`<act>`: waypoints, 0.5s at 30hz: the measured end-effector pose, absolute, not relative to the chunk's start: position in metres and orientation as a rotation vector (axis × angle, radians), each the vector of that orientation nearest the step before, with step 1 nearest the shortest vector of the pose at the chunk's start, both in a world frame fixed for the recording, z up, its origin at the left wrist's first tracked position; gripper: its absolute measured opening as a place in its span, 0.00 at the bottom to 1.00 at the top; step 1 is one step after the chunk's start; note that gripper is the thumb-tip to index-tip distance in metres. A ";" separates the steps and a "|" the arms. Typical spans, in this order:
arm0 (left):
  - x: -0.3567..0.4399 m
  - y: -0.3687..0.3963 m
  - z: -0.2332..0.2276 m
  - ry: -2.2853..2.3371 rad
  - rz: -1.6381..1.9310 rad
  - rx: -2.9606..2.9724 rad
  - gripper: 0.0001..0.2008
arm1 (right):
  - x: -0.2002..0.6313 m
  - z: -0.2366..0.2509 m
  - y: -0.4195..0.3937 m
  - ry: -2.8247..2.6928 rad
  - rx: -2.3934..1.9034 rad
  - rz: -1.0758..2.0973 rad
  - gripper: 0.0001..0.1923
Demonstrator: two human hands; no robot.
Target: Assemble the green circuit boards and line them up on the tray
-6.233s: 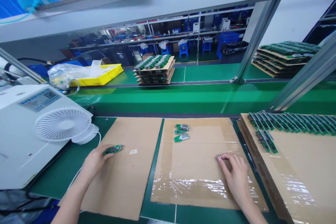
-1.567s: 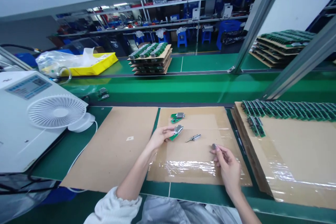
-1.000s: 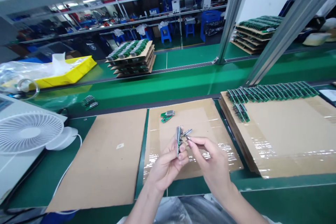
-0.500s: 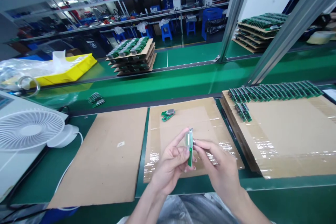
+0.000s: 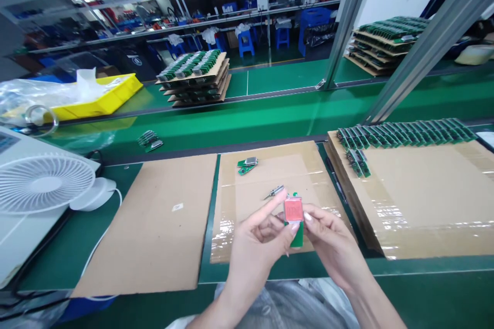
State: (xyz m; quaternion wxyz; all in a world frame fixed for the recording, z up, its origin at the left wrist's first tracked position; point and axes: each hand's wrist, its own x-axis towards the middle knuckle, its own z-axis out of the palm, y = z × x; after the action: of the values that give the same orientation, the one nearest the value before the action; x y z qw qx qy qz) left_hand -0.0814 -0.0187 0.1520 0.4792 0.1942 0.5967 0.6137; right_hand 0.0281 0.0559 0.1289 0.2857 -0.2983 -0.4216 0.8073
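Above the middle cardboard sheet (image 5: 266,231), a green circuit board (image 5: 297,236) with a reddish-pink square screen (image 5: 294,210) is turned to face me. My left hand (image 5: 262,236) is closed on it, thumb at the screen's lower edge and index finger reaching to its top. On the board's right side, the thumb and fingers of my right hand (image 5: 328,231) grip the edge. A small silver pointed piece (image 5: 275,192) shows beside my left index fingertip; whether I touch it I cannot tell. Farther back on the sheet lie two small boards (image 5: 247,165).
At right, rows of boards (image 5: 405,133) line a stacked cardboard sheet (image 5: 432,190). Bare cardboard (image 5: 154,226) and a white fan (image 5: 46,182) are at left. Beyond the green belt (image 5: 262,118) stand a board stack (image 5: 196,79) and a yellow tray (image 5: 111,97). Loose boards (image 5: 150,140) lie on the belt.
The board has turned from edge-on to show its reddish screen and moved slightly right with my hands. The silver piece has come into view. Loose boards on the belt have shifted right.
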 end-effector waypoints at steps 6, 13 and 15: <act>-0.082 -0.020 0.151 1.459 1.489 0.491 0.30 | 0.028 0.125 0.055 -1.100 -0.810 2.152 0.15; -0.085 -0.015 0.139 1.439 1.428 0.543 0.29 | 0.024 0.110 0.054 -1.157 -0.822 2.083 0.14; -0.092 -0.009 0.131 1.492 1.386 0.634 0.27 | 0.019 0.100 0.054 -1.184 -0.907 1.960 0.15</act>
State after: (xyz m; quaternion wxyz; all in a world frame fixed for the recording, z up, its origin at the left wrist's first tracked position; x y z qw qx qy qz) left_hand -0.0919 -0.0085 0.1306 0.4832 0.2603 0.6126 0.5688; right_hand 0.0192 0.0545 0.1005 0.3328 -0.3471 -0.4534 0.7505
